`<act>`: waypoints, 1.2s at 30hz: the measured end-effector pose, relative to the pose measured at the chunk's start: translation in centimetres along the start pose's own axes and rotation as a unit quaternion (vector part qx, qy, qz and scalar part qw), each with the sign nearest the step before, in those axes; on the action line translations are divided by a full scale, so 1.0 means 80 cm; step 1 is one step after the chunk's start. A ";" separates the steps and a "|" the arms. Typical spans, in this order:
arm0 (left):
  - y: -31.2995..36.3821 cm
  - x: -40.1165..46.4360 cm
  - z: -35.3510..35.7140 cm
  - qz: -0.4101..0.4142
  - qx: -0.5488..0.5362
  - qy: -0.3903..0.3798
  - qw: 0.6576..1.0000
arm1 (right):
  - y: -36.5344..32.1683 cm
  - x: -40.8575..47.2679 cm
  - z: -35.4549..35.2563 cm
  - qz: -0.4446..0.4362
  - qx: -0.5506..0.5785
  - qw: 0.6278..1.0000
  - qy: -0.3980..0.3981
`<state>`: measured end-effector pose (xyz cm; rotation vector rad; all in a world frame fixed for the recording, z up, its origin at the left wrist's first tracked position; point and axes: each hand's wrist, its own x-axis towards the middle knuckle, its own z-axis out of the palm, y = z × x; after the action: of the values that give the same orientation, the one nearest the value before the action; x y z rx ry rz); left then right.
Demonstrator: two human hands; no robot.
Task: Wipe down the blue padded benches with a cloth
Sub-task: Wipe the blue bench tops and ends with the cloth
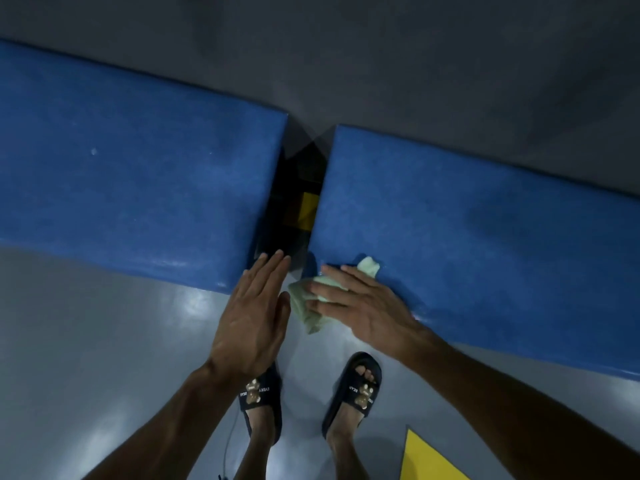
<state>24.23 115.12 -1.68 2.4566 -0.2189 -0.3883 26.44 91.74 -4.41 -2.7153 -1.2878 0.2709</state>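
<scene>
At the near edge of the right blue padded bench (485, 216), right hand (363, 306) lies flat with fingers extended, pressing a pale green crumpled cloth (311, 299) against the bench's near-left corner; part of the cloth hangs off the edge over the floor, a bit pokes out beyond the fingers on the far side. Left hand (252, 317) is released, fingers straight and together, holding nothing, fingertips at the near-right corner of the left blue padded bench (138, 174); contact with it unclear. Both benches run left-right, separated by a dark gap (294, 188) with a yellow patch visible down inside. Person wears black slide sandals (356, 389), each with a gold bear charm; strap lettering reads "EVERY" and "BEAR" on the left one, "BEAR" on the right one. Floor (104, 341) is glossy grey, showing light reflections, with a yellow painted marking (426, 459) near right. Far side: dark grey wall (381, 46).
</scene>
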 end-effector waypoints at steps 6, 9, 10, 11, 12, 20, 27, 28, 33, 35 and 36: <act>0.030 0.004 0.013 0.028 0.007 -0.022 0.999 | -0.030 -0.101 0.025 0.076 0.081 0.992 0.053; 0.042 0.006 0.025 0.043 0.007 -0.035 0.998 | -0.012 -0.191 0.016 0.165 0.112 0.978 0.066; 0.045 0.006 0.030 0.047 0.005 -0.039 0.998 | -0.008 -0.223 0.012 0.215 0.123 0.966 0.070; 0.048 0.007 0.035 0.050 0.002 -0.042 0.998 | -0.005 -0.253 0.008 0.263 0.133 0.953 0.069; 0.051 0.007 0.041 0.053 0.000 -0.043 0.998 | -0.002 -0.280 0.005 0.305 0.141 0.939 0.066; 0.090 0.011 0.074 0.080 0.009 -0.056 0.995 | 0.045 -0.336 -0.035 0.605 0.182 0.734 0.250; 0.099 0.017 0.068 0.081 0.025 -0.051 0.995 | 0.057 -0.278 0.017 0.713 0.191 0.607 0.295; 0.097 0.017 0.065 0.080 0.026 -0.048 0.995 | 0.044 -0.253 0.021 0.691 0.195 0.618 0.320; 0.085 0.011 0.052 0.065 0.029 -0.048 0.996 | -0.027 -0.089 0.019 0.597 0.253 0.692 0.319; 0.080 0.010 0.048 0.051 0.035 -0.049 0.997 | -0.049 -0.038 0.012 0.531 0.247 0.764 0.272; 0.079 0.011 0.046 0.043 0.036 -0.049 0.997 | -0.053 -0.023 0.010 0.480 0.244 0.808 0.238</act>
<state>23.44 107.87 -0.77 2.4909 -0.3859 -0.4709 21.95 93.02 -4.19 -2.4523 0.3236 -0.0201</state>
